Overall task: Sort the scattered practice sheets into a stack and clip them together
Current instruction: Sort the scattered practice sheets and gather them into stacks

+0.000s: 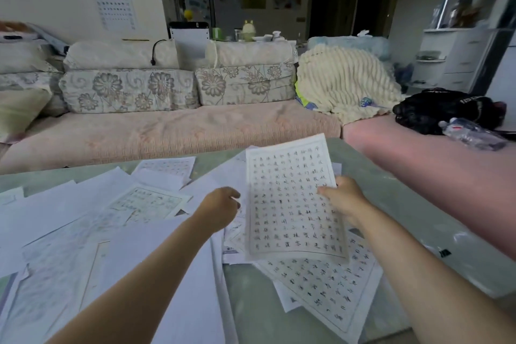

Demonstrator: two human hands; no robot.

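White gridded paper practice sheet (293, 198) is pinched by right hand (344, 200); left hand (219, 208) curls loosely, holding nothing, over loose sheets (83, 218) on the glossy green tabletop (391, 198).

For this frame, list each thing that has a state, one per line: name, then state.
Held sheet: lifted off the table, pinched at its right edge.
Right hand: shut on the held sheet.
Left hand: fingers curled, at the held sheet's left edge; contact unclear.
Scattered sheets: loose, overlapping, not stacked.
Grid sheet: flat on the table, skewed, under the held sheet.
Water bottle: lying on its side.
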